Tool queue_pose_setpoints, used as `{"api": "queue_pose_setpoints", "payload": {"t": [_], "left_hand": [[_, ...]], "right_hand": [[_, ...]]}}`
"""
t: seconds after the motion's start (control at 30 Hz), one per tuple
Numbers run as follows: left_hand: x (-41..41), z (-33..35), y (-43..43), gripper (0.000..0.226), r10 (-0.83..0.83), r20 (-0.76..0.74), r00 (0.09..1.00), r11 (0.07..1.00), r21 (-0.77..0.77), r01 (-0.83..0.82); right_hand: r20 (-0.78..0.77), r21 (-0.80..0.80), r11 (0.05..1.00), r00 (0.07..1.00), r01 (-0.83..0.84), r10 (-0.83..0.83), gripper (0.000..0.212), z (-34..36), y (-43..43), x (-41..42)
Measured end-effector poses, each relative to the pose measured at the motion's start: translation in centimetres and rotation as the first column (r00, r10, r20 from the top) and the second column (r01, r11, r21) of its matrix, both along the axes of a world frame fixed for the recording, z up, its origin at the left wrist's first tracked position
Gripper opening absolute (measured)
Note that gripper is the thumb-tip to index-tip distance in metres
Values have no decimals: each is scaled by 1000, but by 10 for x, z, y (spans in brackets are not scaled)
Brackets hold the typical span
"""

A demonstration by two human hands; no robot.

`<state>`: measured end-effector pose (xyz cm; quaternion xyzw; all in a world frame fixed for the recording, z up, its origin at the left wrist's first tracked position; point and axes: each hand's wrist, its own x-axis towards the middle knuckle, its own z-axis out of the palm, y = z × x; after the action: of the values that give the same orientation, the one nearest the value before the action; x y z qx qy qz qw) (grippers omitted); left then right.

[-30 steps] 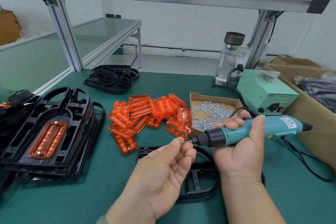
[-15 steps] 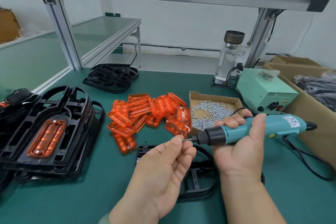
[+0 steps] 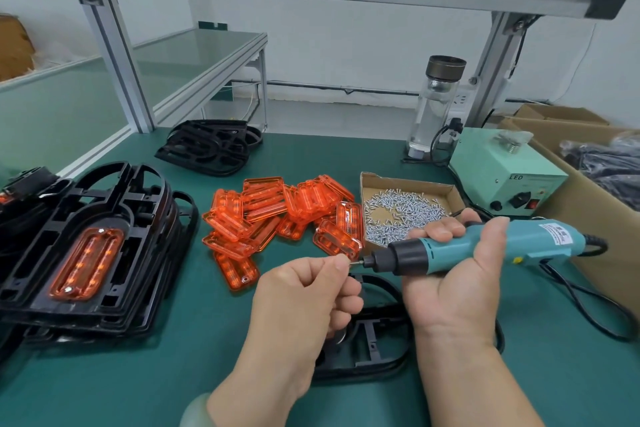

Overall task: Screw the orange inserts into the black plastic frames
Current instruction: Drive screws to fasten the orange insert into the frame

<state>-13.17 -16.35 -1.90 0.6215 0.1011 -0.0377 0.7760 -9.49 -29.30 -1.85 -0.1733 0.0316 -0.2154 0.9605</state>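
The left hand (image 3: pixel 304 295) pinches a screw (image 3: pixel 354 263) against the bit of the screwdriver (image 3: pixel 443 251), which the right hand (image 3: pixel 457 274) grips: this looks like the loading step. The black frame (image 3: pixel 367 347) lies near, under both hands, and the orange inserts (image 3: pixel 277 215) are piled farther left. Next, probably, a steady descent to a screw hole.

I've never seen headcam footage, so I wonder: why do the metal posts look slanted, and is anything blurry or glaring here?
Head view throughout: the wide-angle lens slants the grey aluminium posts; light is soft, with faint shadows under the stacked black plastic frames, no harsh glare; left hand, right hand and teal electric screwdriver are sharp; the pinched small silver screw is barely resolved.
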Motion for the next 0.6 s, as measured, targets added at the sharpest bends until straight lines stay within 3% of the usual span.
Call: {"api": "queue_pose_setpoints", "payload": {"t": [0.33, 0.5, 0.6], "left_hand": [[2, 2, 11, 13, -114, 51, 992, 993, 13, 113], [5, -1, 14, 17, -89, 91, 992, 988, 134, 77], [6, 0, 21, 4, -141, 136, 981, 956, 276, 99]], "right_hand": [[10, -8, 1000, 1000, -4, 4, 24, 0, -2, -1], [-8, -35, 999, 1000, 1, -1, 23, 1, 1, -1], [-22, -47, 999, 1000, 2, -3, 21, 1, 1, -1]]}}
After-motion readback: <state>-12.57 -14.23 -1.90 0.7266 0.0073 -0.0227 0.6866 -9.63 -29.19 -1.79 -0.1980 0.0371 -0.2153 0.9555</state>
